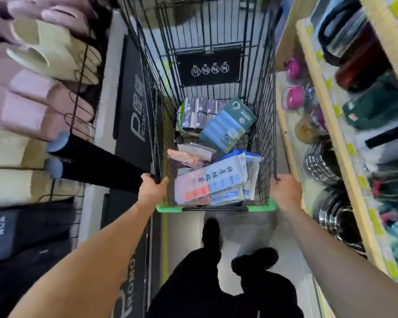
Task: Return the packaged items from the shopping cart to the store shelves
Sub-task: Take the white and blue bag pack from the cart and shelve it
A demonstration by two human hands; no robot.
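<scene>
— Green corner guards (169, 208) capped the near rim of the wire shopping cart (265, 92), and both hands were on it, weren't they?

— Yes. The left hand (152, 187) was curled tight around the near-left top rail, and the right hand (285, 190) was wrapped closed on the near-right rail. Neither held a package.

— So how much was left to put back?

— Most of it, I'd judge. Nearest lay a flat white pack with blue Chinese lettering (213, 180), stacked over other white-and-blue packs. Just beyond it on the left sat clear pinkish pouches (191, 153). Farther still, a teal-and-blue box (228, 125) leaned tilted, and at the far end stood purple-grey patterned packs (199, 113).

— And the shelves?

— Slippers (32, 104) hung on the left rack, lunch bags and stacked steel bowls (324, 161) filled the wooden shelf (331, 125) on the right. Blur suggested the cart was rolling; no item looked shelved from this load.
</scene>
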